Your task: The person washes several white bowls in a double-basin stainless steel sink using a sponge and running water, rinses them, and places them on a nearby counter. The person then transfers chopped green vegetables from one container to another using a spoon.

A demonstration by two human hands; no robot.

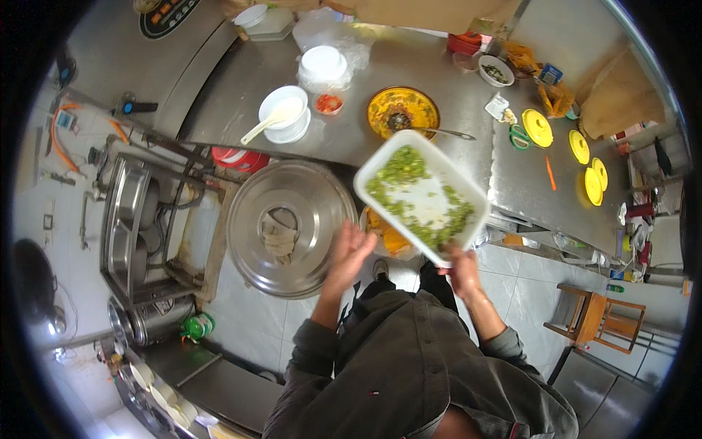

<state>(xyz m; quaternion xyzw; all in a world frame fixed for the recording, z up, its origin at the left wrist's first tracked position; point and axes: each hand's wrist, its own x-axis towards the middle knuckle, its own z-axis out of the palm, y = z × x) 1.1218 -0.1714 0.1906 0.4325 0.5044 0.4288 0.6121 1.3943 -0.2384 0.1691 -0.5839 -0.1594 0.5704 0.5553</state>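
Observation:
My right hand (463, 271) grips the near corner of a white rectangular plastic tub (433, 148) with its thumb over the rim. Chopped green vegetable (403, 164) lies along the tub's sides, and part of the white bottom shows bare. The tub is tilted in front of the steel counter's edge. My left hand (351, 249) holds nothing, fingers apart, over the right rim of a large round metal lid (258, 189) with a cloth (279, 241) at its handle. Just beyond the tub stands a yellow bowl (378, 104) with dark residue and a metal spoon (449, 133).
On the steel counter (230, 99) are a white container (299, 99) with a ladle (266, 125), a cup of chopped red pepper (329, 103), green-handled scissors (519, 137) and yellow lids (537, 128). A metal sink (131, 192) is left; a wooden chair (589, 313) stands right.

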